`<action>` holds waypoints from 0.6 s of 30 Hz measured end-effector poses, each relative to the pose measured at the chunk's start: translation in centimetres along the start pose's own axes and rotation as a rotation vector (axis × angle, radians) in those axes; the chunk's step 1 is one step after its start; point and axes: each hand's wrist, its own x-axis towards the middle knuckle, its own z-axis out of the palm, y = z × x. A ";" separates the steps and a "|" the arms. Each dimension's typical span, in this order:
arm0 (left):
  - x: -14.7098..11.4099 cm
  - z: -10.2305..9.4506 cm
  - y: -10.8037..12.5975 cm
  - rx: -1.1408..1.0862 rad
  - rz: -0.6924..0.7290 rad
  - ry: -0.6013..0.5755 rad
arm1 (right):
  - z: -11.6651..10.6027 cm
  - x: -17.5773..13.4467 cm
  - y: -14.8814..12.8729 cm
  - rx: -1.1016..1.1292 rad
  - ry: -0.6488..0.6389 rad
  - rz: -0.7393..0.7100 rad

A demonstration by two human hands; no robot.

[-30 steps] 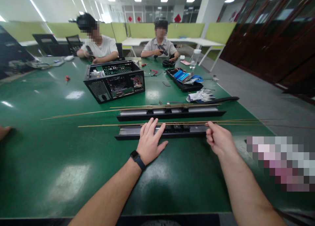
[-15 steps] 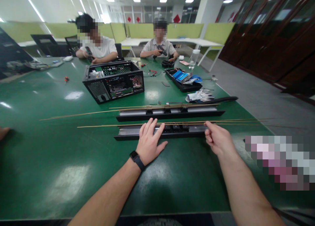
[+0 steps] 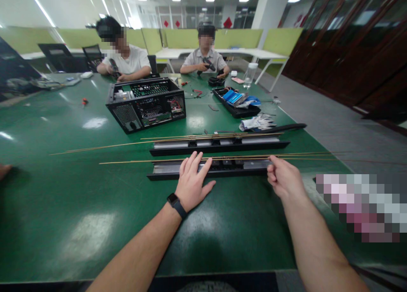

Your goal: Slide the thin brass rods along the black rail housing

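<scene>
My left hand [image 3: 192, 184] lies flat with fingers spread, its fingertips over the near black-and-silver rail [image 3: 165, 170]. It wears a dark watch [image 3: 176, 203] at the wrist. Thin golden rods [image 3: 127, 162] run lengthwise along this rail and stick out past both ends. At the rail's right end my right hand [image 3: 284, 177] is closed, thumb and forefinger pinched at the line of the rods. Just beyond lies a second, similar rail [image 3: 219, 148] with black blocks in its channel. More golden rods [image 3: 104, 147] rest along its back edge.
Behind the rails stand an opened computer case [image 3: 146, 107] and a black tray [image 3: 241, 109] with blue parts. White gloves [image 3: 257, 122] lie by the tray, and a clear bottle [image 3: 250, 75] stands farther back. Two people sit across the green table [image 3: 63, 207]; another hand [image 3: 4, 171] shows at left.
My right hand has shifted slightly to the right along the rods. My left hand stays in place on the near rail.
</scene>
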 end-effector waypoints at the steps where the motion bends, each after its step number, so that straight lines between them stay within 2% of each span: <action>1: 0.0 0.0 0.0 0.000 0.001 0.000 | 0.0 0.0 0.0 -0.002 -0.006 0.000; 11: 0.0 0.0 0.0 0.002 0.004 0.002 | 0.0 -0.2 0.2 0.009 -0.039 -0.024; 18: 0.0 -0.1 0.0 0.001 0.007 0.000 | -0.5 0.4 0.0 0.015 0.034 -0.037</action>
